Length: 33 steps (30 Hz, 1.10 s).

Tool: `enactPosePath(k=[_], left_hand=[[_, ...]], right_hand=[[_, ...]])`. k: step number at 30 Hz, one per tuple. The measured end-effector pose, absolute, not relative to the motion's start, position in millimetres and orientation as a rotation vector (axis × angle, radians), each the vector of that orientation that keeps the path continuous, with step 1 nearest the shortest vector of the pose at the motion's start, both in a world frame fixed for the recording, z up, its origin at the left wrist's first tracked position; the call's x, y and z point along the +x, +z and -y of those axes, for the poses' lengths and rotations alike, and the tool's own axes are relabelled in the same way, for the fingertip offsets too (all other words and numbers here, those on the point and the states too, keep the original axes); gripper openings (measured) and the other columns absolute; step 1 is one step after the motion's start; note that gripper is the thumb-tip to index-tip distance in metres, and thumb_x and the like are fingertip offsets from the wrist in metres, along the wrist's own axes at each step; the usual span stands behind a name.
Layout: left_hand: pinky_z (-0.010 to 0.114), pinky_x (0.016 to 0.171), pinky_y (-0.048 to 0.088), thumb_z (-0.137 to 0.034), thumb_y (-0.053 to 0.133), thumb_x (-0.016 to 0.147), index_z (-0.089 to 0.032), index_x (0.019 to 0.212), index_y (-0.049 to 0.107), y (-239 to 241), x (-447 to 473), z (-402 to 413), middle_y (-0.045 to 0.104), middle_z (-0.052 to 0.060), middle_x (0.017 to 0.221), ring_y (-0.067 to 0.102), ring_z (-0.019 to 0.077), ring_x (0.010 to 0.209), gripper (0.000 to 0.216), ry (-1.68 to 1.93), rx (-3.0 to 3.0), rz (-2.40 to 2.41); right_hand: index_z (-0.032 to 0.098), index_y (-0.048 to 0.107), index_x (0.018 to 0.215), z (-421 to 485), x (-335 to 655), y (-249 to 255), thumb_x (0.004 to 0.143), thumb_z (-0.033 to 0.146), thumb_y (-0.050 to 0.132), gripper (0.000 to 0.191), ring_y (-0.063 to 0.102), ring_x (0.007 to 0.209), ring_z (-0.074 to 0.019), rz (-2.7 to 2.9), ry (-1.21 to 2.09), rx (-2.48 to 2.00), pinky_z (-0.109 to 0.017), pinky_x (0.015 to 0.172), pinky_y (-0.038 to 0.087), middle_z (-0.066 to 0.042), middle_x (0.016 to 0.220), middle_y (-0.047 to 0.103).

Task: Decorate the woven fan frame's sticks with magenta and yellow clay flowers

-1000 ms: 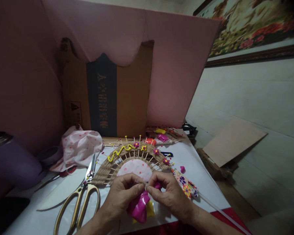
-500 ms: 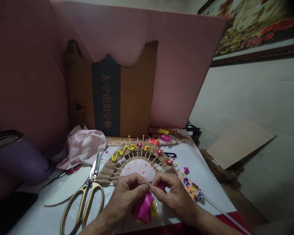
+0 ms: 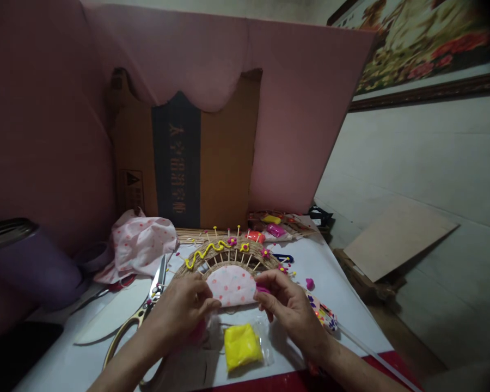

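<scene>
A woven half-round craft piece (image 3: 228, 256) with toothpick spokes, a pink dotted centre (image 3: 231, 286), yellow squiggle and small clay flowers lies on the white table. My left hand (image 3: 182, 310) rests at its lower left edge, fingers curled, with a pink clay bag partly hidden under it. My right hand (image 3: 286, 305) pinches a small bit of pink clay (image 3: 262, 290) against the right side of the dotted centre. A bag of yellow clay (image 3: 242, 346) lies between my wrists.
Gold-handled scissors (image 3: 141, 313) lie at the left, beside a pink dotted cloth (image 3: 141, 245) and a purple flask (image 3: 28, 261). More clay packs (image 3: 269, 228) sit behind the piece. A cardboard and pink screen (image 3: 212, 141) stands at the back. The table edge drops off at the right.
Both hands moved forward from the pink clay bag to the craft piece. The yellow clay bag now lies uncovered on the table. The pink bag went under my left hand.
</scene>
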<state>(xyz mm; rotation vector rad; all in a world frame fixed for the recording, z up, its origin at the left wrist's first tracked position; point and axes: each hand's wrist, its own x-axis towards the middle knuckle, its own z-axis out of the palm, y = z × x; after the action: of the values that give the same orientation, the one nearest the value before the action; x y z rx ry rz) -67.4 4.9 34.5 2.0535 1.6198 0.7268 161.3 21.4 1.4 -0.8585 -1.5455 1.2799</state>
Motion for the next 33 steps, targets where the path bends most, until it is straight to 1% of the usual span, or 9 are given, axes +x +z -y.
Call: enactPosePath(k=[3, 6, 9, 15, 18, 21, 25, 29, 33], left_hand=[[0.032, 0.069, 0.039, -0.033, 0.059, 0.077, -0.018, 0.078, 0.067, 36.0, -59.5, -1.4, 0.061, 0.007, 0.081, 0.053, 0.0201, 0.079, 0.017, 0.903, 2.219, -1.613], [0.030, 0.068, 0.041, -0.033, 0.052, 0.084, -0.019, 0.079, 0.066, 37.2, -45.4, 4.5, 0.062, 0.004, 0.077, 0.054, 0.0175, 0.076, 0.020, 0.962, 2.198, -1.453], [0.027, 0.065, 0.042, -0.035, 0.051, 0.085, -0.020, 0.079, 0.066, 32.8, -30.7, 12.0, 0.065, 0.002, 0.073, 0.057, 0.0152, 0.070, 0.022, 0.990, 2.016, -1.335], [0.026, 0.074, 0.045, -0.034, 0.056, 0.082, -0.023, 0.101, 0.065, 15.5, -12.1, 21.4, 0.068, 0.004, 0.094, 0.060, 0.0166, 0.085, 0.024, 1.121, 1.685, -1.213], [0.024, 0.071, 0.046, -0.036, 0.057, 0.080, -0.022, 0.095, 0.068, 13.9, -5.6, 21.1, 0.069, 0.003, 0.088, 0.060, 0.0155, 0.080, 0.023, 1.037, 1.467, -1.038], [0.023, 0.058, 0.047, -0.039, 0.063, 0.075, -0.017, 0.084, 0.070, 11.9, 0.1, 19.7, 0.069, 0.003, 0.072, 0.059, 0.0126, 0.061, 0.026, 0.981, 1.235, -0.968], [0.021, 0.045, 0.044, -0.036, 0.072, 0.064, -0.013, 0.069, 0.068, 9.6, -0.6, 18.6, 0.064, 0.001, 0.054, 0.054, 0.0104, 0.044, 0.024, 0.993, 1.075, -1.009], [0.019, 0.044, 0.043, -0.033, 0.071, 0.066, -0.013, 0.068, 0.065, 24.3, -18.8, 14.3, 0.063, 0.001, 0.048, 0.054, 0.0095, 0.041, 0.021, 1.170, 1.018, -1.113], [0.013, 0.035, 0.034, -0.035, 0.071, 0.068, -0.014, 0.069, 0.060, 40.5, -41.2, 4.5, 0.059, -0.004, 0.051, 0.047, 0.0044, 0.037, 0.023, 1.512, 0.866, -1.127]], right_hand=[[0.018, 0.061, 0.094, -19.7, 158.8, 1.3, 0.076, 0.026, 0.066, 0.020, 0.054, 0.062, -0.0099, 1.534, 1.345, -0.860, -0.020, 0.051, 0.046, -0.002, 0.078, 0.061], [0.017, 0.062, 0.094, -17.4, 157.1, 1.8, 0.077, 0.025, 0.065, 0.020, 0.057, 0.062, -0.0106, 1.534, 1.403, -0.823, -0.020, 0.050, 0.048, -0.002, 0.075, 0.062], [0.017, 0.058, 0.101, -14.2, 156.4, 1.7, 0.075, 0.024, 0.067, 0.028, 0.061, 0.062, -0.0122, 1.490, 1.468, -0.792, -0.019, 0.047, 0.048, -0.001, 0.072, 0.062], [0.019, 0.054, 0.108, -9.2, 158.3, 2.9, 0.071, 0.021, 0.071, 0.041, 0.061, 0.062, -0.0117, 1.530, 1.513, -0.808, -0.018, 0.046, 0.048, -0.001, 0.077, 0.065], [0.019, 0.053, 0.111, -9.0, 160.4, 3.0, 0.071, 0.023, 0.071, 0.044, 0.062, 0.060, -0.0123, 1.700, 1.385, -0.787, -0.021, 0.051, 0.050, 0.000, 0.072, 0.065], [0.017, 0.050, 0.116, -8.8, 162.1, 2.0, 0.074, 0.027, 0.070, 0.047, 0.061, 0.057, -0.0132, 1.913, 1.110, -0.760, -0.024, 0.056, 0.049, 0.000, 0.066, 0.064], [0.015, 0.050, 0.115, -6.3, 162.8, 3.9, 0.073, 0.032, 0.071, 0.050, 0.057, 0.053, -0.0136, 2.114, 0.777, -0.727, -0.025, 0.054, 0.045, -0.001, 0.064, 0.062], [0.016, 0.049, 0.118, -5.3, 165.1, 8.7, 0.081, 0.029, 0.063, 0.042, 0.055, 0.057, -0.0129, 2.056, 0.758, -0.724, -0.025, 0.057, 0.044, -0.001, 0.068, 0.061], [0.017, 0.057, 0.106, -7.4, 167.4, 10.4, 0.087, 0.031, 0.052, 0.024, 0.040, 0.042, -0.0086, 1.892, 0.894, -0.845, -0.022, 0.044, 0.034, 0.007, 0.048, 0.042]])
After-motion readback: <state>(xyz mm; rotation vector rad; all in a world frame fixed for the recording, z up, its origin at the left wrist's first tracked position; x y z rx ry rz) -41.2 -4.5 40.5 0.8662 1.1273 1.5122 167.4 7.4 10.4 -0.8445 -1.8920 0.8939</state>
